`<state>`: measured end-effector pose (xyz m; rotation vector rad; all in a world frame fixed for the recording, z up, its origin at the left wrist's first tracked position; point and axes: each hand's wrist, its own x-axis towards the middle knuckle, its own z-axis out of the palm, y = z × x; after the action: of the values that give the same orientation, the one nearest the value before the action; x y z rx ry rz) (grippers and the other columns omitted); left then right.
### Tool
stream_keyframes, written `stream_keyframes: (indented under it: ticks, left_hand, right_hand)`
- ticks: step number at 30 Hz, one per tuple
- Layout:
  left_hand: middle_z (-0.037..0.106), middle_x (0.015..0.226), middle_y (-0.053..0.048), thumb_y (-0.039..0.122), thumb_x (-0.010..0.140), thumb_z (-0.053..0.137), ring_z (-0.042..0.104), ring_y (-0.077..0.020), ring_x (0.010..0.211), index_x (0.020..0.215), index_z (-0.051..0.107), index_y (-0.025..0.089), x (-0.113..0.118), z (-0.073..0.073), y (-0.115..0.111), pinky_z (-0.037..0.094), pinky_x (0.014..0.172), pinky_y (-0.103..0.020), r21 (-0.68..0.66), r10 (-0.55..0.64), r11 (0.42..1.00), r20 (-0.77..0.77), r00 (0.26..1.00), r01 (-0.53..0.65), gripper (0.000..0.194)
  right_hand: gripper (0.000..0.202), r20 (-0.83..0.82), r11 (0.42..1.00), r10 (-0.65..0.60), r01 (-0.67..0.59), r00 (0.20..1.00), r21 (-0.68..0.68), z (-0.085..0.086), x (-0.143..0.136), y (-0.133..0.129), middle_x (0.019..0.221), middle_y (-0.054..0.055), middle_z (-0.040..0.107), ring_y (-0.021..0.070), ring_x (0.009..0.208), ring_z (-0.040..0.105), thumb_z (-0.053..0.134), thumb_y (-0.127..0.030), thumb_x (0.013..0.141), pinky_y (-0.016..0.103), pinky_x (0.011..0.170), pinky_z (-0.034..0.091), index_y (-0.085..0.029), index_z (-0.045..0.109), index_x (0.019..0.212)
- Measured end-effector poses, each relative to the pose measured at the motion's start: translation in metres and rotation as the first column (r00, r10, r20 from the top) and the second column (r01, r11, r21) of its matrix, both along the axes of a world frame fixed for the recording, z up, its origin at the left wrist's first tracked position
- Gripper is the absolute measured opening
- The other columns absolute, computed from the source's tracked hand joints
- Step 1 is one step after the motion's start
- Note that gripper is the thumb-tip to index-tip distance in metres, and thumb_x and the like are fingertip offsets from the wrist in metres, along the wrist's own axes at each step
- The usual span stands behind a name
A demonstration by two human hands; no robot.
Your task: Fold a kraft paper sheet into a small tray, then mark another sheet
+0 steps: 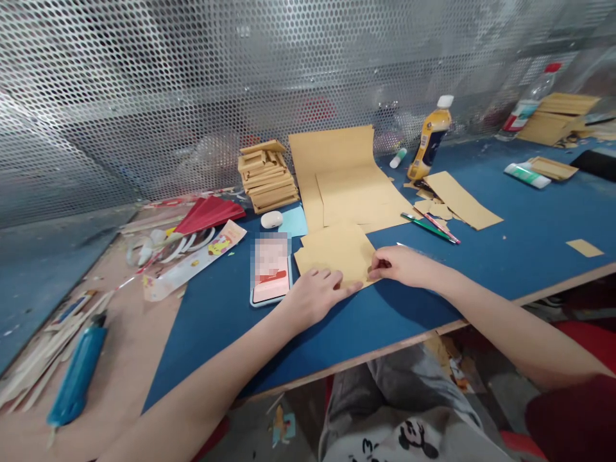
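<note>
A cut piece of tan card (pixel 337 250) lies flat on the blue table top in front of me. My left hand (pixel 320 292) rests on its near edge, fingers stretched out and pressing it down. At the card's near right corner, my right hand (pixel 392 265) has its thumb and fingers pinched together on the edge. Behind the card is a larger tan sheet (pixel 332 151), its far end bent up against the mesh wall. A phone (pixel 271 269) lies just left of my left hand.
A stack of folded tan card pieces (pixel 267 179) stands at the back. A yellow drink bottle (pixel 430 138), pens (pixel 430 228) and card scraps are to the right. On the left lie a blue glue gun (pixel 79 369), red paper (pixel 209 213) and a patterned strip (pixel 197 260).
</note>
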<state>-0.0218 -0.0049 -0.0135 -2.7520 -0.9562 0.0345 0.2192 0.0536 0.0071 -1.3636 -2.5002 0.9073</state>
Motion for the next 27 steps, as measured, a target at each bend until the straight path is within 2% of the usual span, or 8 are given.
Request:
stream_keyframes:
  ticks: [13,17,20,22,23,24,25,27]
  left_hand:
    - [0.054,0.091,-0.003,0.016,0.097,0.037,0.053,-0.0200,0.080,0.137,0.036,0.029,0.002,0.001,-0.003,0.034,0.065,-0.032,0.054,-0.032,0.998,-0.034,0.999,0.034,0.042]
    - [0.055,0.092,-0.003,0.016,0.097,0.038,0.054,-0.0196,0.080,0.137,0.036,0.030,0.003,0.001,-0.003,0.034,0.066,-0.031,0.057,-0.047,0.997,-0.056,0.997,0.050,0.043]
    - [0.056,0.093,-0.003,0.016,0.097,0.040,0.054,-0.0195,0.082,0.138,0.037,0.031,0.004,0.003,-0.002,0.035,0.068,-0.031,0.045,-0.040,0.998,-0.068,0.997,0.043,0.044]
    - [0.056,0.093,-0.003,0.016,0.096,0.041,0.054,-0.0193,0.082,0.138,0.038,0.031,0.005,0.004,-0.002,0.035,0.070,-0.031,0.035,-0.036,0.999,-0.070,0.997,0.038,0.044]
    - [0.056,0.093,-0.003,0.016,0.096,0.041,0.054,-0.0193,0.082,0.138,0.039,0.031,0.005,0.005,-0.002,0.035,0.070,-0.031,0.029,-0.036,0.999,-0.070,0.997,0.038,0.044]
    - [0.056,0.094,-0.003,0.015,0.096,0.041,0.055,-0.0192,0.083,0.138,0.039,0.031,0.005,0.006,-0.002,0.036,0.071,-0.031,0.022,-0.038,0.999,-0.070,0.997,0.040,0.044]
    - [0.056,0.094,-0.003,0.015,0.096,0.041,0.055,-0.0191,0.083,0.138,0.039,0.031,0.005,0.007,-0.002,0.036,0.071,-0.031,0.015,-0.041,0.999,-0.070,0.997,0.042,0.044]
    - [0.056,0.095,-0.003,0.015,0.096,0.041,0.055,-0.0190,0.084,0.138,0.038,0.031,0.005,0.008,-0.001,0.036,0.071,-0.031,0.003,-0.042,0.999,-0.071,0.997,0.042,0.045]
  right_hand:
    - [0.016,0.042,0.960,0.098,-0.105,0.994,0.260,-0.017,0.005,-0.012,0.087,0.003,0.064,0.0172,0.079,0.060,0.056,-0.032,0.089,0.026,0.069,0.039,-0.019,0.060,0.080]
    - [0.013,0.015,0.958,0.076,-0.077,0.997,0.278,-0.017,0.003,-0.017,0.089,0.004,0.064,0.0175,0.081,0.060,0.056,-0.031,0.089,0.026,0.069,0.040,-0.019,0.059,0.085]
    - [0.017,-0.044,0.963,0.061,-0.047,0.997,0.266,-0.009,0.010,-0.018,0.093,0.003,0.065,0.0168,0.079,0.060,0.056,-0.033,0.088,0.026,0.068,0.041,-0.020,0.060,0.099]
    - [0.025,-0.120,0.959,-0.019,0.052,0.993,0.280,-0.001,0.023,-0.013,0.092,0.003,0.066,0.0161,0.077,0.060,0.053,-0.038,0.089,0.026,0.068,0.042,-0.022,0.059,0.106]
    - [0.028,-0.157,0.945,-0.102,0.145,0.982,0.293,0.004,0.031,-0.010,0.091,0.003,0.066,0.0160,0.075,0.060,0.051,-0.042,0.089,0.026,0.068,0.043,-0.022,0.059,0.107]
    - [0.031,-0.179,0.906,-0.208,0.259,0.962,0.334,0.008,0.041,-0.006,0.092,0.004,0.066,0.0168,0.078,0.060,0.049,-0.045,0.089,0.027,0.070,0.043,-0.022,0.059,0.106]
    - [0.032,-0.132,0.884,-0.285,0.314,0.949,0.346,0.012,0.050,-0.002,0.093,0.005,0.067,0.0182,0.080,0.061,0.051,-0.047,0.087,0.028,0.070,0.043,-0.021,0.061,0.102]
    - [0.039,0.085,0.875,-0.416,0.373,0.905,0.307,0.016,0.066,0.005,0.090,0.008,0.067,0.0225,0.079,0.061,0.060,-0.055,0.076,0.030,0.063,0.042,-0.019,0.063,0.092]
